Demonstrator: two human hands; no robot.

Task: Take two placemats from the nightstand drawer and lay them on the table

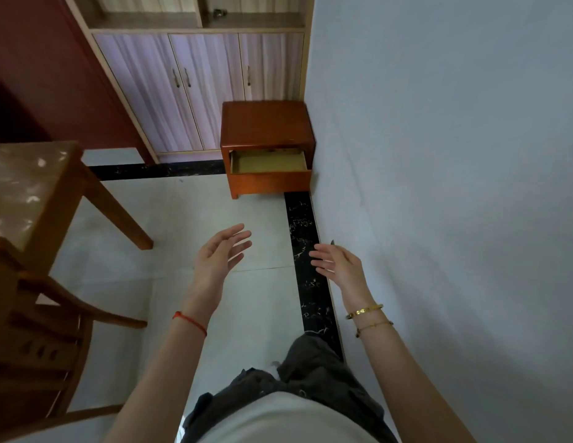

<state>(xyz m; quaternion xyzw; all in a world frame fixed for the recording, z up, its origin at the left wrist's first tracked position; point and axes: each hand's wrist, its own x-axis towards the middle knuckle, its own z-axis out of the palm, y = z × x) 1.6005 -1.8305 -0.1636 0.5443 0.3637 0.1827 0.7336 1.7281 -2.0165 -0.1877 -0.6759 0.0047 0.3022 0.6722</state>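
Note:
A reddish wooden nightstand (266,124) stands on the floor against the right wall, some way ahead of me. Its drawer (268,161) is pulled out, and a flat yellowish-green layer shows inside; I cannot tell whether that is the placemats or the drawer bottom. The wooden table (26,183) with a glossy top is at the left edge. My left hand (219,254) and my right hand (338,265) are raised in front of me over the floor, well short of the nightstand, fingers spread, holding nothing.
A wooden chair (38,330) stands at the lower left beside the table. A cabinet with pale purple doors (195,91) lines the back wall behind the nightstand. A light wall (454,187) runs along the right. The floor is pale tile with a black border strip (306,251).

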